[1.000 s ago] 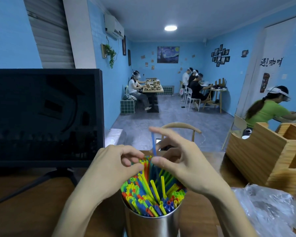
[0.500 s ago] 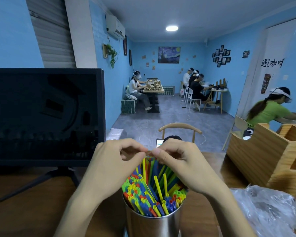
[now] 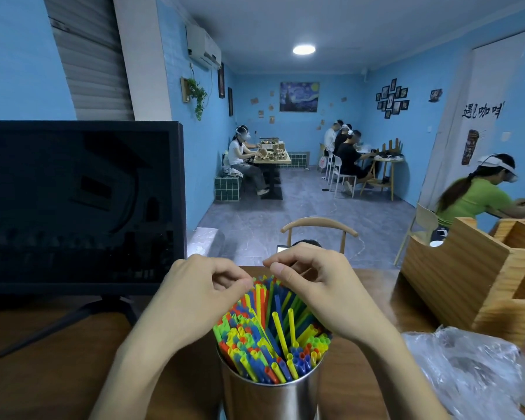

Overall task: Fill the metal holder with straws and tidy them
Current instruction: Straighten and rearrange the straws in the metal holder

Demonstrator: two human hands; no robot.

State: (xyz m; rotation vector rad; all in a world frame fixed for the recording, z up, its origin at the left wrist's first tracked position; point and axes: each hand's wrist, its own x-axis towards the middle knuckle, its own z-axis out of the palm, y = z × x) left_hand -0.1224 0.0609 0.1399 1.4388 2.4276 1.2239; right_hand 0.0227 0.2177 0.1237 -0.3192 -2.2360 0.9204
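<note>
metal holder sits at the table's near edge, crammed with straws; left hand and right hand both curled over the tops, pinching tips; can't tell which straws; yanking sideways could tip it, imo

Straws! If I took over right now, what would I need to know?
Left hand: fingers curled, thumb and fingertips at the tall straws at the back; whether it pinches one is unclear.
Right hand: the same on the other side, fingers bent over the straw tops.
Holder: stands on the table in front of you, packed with straws.
Done: the filling looks finished.
Left: tidying. Several straws at the back stick up higher and lean; press them level.
</note>
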